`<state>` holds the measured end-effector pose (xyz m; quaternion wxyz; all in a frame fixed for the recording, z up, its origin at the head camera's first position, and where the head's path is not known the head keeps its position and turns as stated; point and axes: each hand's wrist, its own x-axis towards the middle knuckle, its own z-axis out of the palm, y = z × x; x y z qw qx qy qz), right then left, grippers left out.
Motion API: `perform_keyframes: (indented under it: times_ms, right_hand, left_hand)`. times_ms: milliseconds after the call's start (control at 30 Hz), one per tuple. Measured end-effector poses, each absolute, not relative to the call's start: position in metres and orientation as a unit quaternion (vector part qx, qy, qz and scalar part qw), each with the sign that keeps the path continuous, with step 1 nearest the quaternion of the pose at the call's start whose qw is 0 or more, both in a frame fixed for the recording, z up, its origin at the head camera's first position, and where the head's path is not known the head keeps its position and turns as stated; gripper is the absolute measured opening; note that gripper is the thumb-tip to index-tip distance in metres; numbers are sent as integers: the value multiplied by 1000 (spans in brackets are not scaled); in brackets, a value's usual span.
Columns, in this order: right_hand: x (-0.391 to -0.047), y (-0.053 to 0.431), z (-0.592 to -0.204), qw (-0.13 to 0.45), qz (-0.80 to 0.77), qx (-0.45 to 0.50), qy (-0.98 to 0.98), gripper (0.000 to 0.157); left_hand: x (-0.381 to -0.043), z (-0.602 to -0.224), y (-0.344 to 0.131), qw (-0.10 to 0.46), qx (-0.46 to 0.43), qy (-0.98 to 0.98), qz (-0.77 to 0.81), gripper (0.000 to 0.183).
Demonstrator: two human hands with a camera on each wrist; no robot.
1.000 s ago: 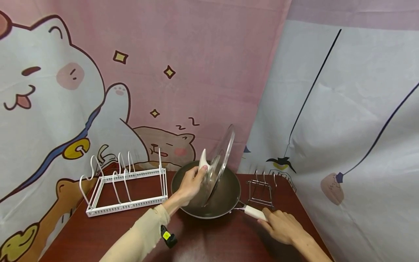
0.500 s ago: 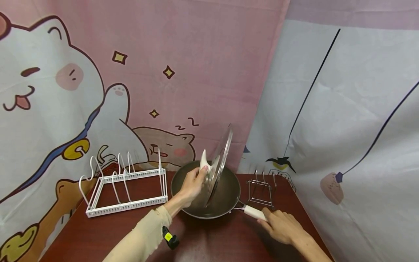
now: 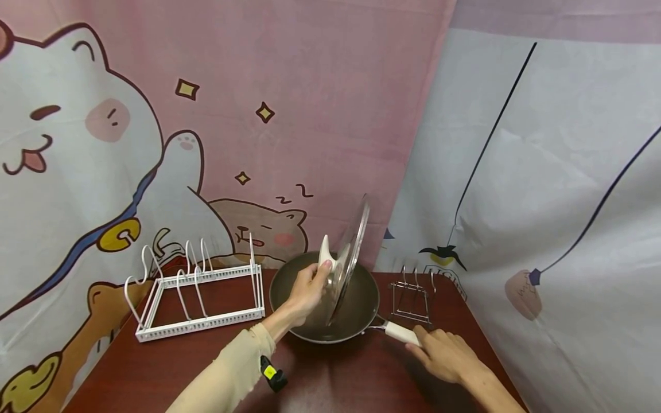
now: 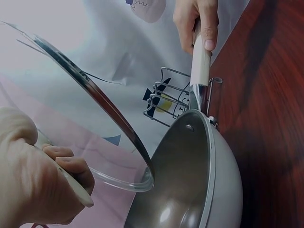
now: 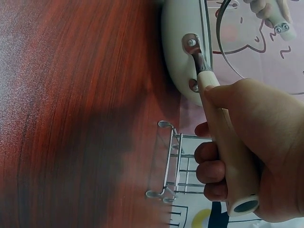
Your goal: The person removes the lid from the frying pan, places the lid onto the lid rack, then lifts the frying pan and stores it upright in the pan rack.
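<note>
A deep frying pan (image 3: pixel 363 301) with a dark inside and a pale outer wall stands on the table. My right hand (image 3: pixel 448 354) grips its cream handle (image 5: pixel 223 128), with the fingers wrapped round it in the right wrist view. Over the pan my left hand (image 3: pixel 308 288) holds a glass lid (image 3: pixel 356 249) by its white handle (image 3: pixel 325 251). The lid is tilted nearly on edge, its metal rim (image 4: pixel 107 105) turned toward the pan. Its lower edge overlaps the pan's inside; whether they touch I cannot tell.
On the left of the brown table (image 3: pixel 330 378) stands a white rack (image 3: pixel 201 320) with upright hoops. A small wire rack (image 3: pixel 411 301) sits right of the pan, behind its handle. A printed cloth (image 3: pixel 330 115) hangs close behind the table and along its right side.
My left hand and the lid have shifted slightly to the right over the pan, and the lid looks a little more edge-on. The right hand and the pan have stayed in place.
</note>
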<state>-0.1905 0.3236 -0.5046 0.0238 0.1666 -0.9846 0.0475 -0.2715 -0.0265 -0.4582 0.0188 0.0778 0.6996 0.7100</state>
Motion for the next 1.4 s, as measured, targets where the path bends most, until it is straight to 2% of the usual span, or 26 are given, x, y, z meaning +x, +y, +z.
perform_keyframes:
  times_ms: [600, 900, 1133, 1400]
  right_hand:
    - [-184, 321, -495, 28, 60, 165, -984, 28]
    - [-177, 322, -490, 33, 59, 168, -983, 39]
    - [-175, 323, -488, 58, 63, 191, -978, 46]
    - [-173, 327, -487, 118, 99, 218, -964, 39]
  left_hand:
    - [-270, -458, -19, 9, 79, 703, 707, 45]
    - [-268, -456, -15, 12, 80, 701, 708, 45]
    - [-266, -456, -14, 15, 83, 699, 710, 46]
    - [-265, -457, -12, 11, 81, 696, 713, 48]
